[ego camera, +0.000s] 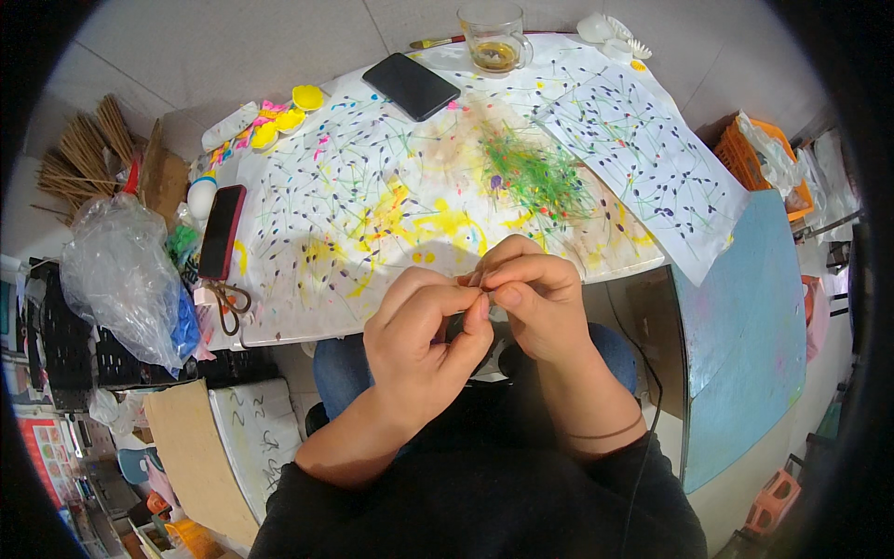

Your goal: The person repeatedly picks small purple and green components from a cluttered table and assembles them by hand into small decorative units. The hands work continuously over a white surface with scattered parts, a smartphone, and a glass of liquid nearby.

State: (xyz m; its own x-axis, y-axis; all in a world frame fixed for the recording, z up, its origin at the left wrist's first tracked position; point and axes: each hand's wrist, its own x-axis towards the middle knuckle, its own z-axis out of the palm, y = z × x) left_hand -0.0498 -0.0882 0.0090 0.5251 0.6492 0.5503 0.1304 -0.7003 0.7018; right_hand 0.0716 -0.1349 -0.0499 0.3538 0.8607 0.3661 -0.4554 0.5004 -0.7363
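Note:
My left hand (426, 342) and my right hand (541, 297) meet in front of me, just off the near edge of the table (300, 328). Thumbs and fingertips of both are pinched together around something tiny, too small and hidden to name. Beyond them, many small dark-tipped pieces with thin green stems lie scattered over the paint-stained table covering. A tangled heap of green stems (541, 171) with some red tips sits right of the middle. More dark-tipped stems are spread on a white paper sheet (642, 140) at the right.
A black phone (411, 86) and a glass mug (492, 42) with yellowish liquid stand at the back, beside a paintbrush (438, 42). At left are a red-edged phone (222, 234), yellow cups (290, 120), a clear plastic bag (122, 269) and bundled brown sticks (87, 154). A blue board (744, 335) is at right.

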